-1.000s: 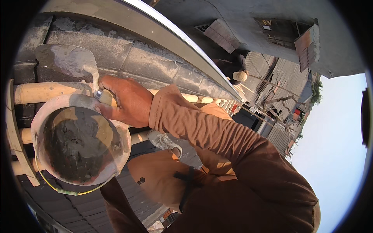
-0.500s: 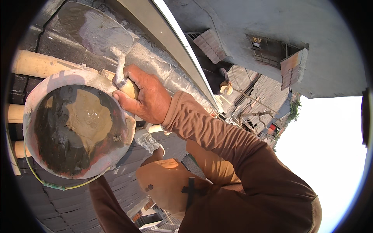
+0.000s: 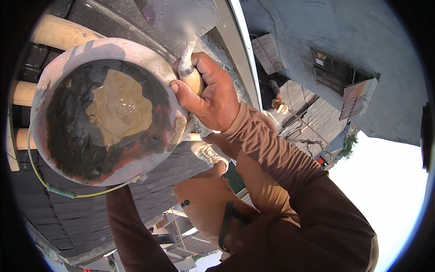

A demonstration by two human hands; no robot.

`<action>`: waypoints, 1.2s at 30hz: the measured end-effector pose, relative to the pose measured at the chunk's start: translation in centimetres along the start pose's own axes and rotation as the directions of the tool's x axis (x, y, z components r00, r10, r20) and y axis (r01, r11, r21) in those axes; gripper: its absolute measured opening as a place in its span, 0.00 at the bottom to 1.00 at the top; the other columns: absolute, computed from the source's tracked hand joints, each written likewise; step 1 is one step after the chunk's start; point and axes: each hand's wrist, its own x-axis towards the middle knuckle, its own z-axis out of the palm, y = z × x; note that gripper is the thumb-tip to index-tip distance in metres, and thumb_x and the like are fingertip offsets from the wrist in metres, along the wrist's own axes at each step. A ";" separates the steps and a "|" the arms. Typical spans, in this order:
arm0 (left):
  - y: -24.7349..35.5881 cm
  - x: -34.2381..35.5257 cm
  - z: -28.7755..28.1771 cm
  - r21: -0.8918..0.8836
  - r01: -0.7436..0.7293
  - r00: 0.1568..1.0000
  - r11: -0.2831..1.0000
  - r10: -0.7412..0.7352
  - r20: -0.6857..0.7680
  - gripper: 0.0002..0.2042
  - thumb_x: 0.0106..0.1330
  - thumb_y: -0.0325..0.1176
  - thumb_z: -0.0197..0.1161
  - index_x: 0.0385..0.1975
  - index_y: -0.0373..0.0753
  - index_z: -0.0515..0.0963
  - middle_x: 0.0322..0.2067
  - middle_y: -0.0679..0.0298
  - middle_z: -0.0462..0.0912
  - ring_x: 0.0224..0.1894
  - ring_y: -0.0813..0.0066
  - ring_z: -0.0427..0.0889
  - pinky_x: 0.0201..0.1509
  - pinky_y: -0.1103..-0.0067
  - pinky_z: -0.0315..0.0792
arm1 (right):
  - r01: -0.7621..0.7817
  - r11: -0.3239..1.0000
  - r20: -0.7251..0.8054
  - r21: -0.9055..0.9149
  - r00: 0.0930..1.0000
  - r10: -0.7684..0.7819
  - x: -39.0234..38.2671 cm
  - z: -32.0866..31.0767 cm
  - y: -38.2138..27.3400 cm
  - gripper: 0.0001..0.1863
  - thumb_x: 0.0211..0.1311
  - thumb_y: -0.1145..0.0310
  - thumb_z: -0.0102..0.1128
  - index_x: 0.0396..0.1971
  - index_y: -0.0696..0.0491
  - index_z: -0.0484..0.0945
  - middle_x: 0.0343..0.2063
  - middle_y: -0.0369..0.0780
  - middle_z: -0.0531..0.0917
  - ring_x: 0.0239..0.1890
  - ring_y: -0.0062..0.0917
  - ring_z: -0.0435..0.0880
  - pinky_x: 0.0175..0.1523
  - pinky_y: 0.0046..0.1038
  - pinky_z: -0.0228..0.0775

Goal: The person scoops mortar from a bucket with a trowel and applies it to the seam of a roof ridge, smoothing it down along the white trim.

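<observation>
My right hand (image 3: 215, 95) is closed around the wooden handle of a trowel (image 3: 194, 80), beside the bucket's right rim. The trowel's broad grey blade points away from me, partly beyond the top of the picture, and part of it is blurred. A round, mortar-smeared bucket (image 3: 111, 47) takes up the left side, its thin wire handle hanging down toward me. Inside lies wet mortar (image 3: 122, 106), light brown in the middle and dark grey around it. My left forearm (image 3: 131, 222) reaches up to the bucket's underside; the bucket hides my left hand.
Thick bamboo poles (image 3: 61, 34) stick out behind the bucket on the left. Dark roof tiles (image 3: 95, 208) slope below. A pale metal edge (image 3: 247, 54) runs past the trowel. To the right, another person (image 3: 272, 90) is by a lower roof, near a grey wall (image 3: 290, 27) with windows.
My right hand and the trowel have moved right and up, and the blade has turned more upward in the picture. The bucket appears slightly higher and farther right; the whole view has shifted too.
</observation>
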 end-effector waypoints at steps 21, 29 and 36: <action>-4.8 -3.2 0.2 -0.001 0.065 0.973 0.998 -0.063 -0.223 0.33 0.60 0.53 0.70 0.63 0.42 0.75 0.57 0.52 0.82 0.61 0.53 0.80 0.62 0.64 0.76 | 0.122 0.989 -0.057 0.086 0.991 -0.118 0.2 0.9 1.5 0.14 0.67 0.64 0.67 0.39 0.61 0.78 0.26 0.37 0.82 0.27 0.16 0.78 0.32 0.25 0.73; -7.5 -4.2 1.5 -0.003 0.087 0.948 0.996 -0.084 -0.306 0.33 0.60 0.54 0.70 0.62 0.43 0.76 0.56 0.51 0.82 0.60 0.52 0.80 0.61 0.64 0.76 | 0.195 0.976 0.038 0.093 0.979 -0.199 1.2 0.9 2.2 0.14 0.71 0.65 0.60 0.48 0.58 0.80 0.37 0.34 0.85 0.38 0.16 0.79 0.46 0.24 0.74; -10.2 -5.3 2.1 0.010 0.150 0.924 0.989 -0.137 -0.357 0.33 0.59 0.55 0.71 0.62 0.44 0.76 0.56 0.51 0.83 0.60 0.51 0.81 0.61 0.64 0.77 | 0.108 0.972 0.078 0.209 0.989 -0.126 0.8 0.6 2.3 0.13 0.74 0.64 0.59 0.45 0.59 0.82 0.38 0.35 0.86 0.37 0.16 0.81 0.44 0.23 0.75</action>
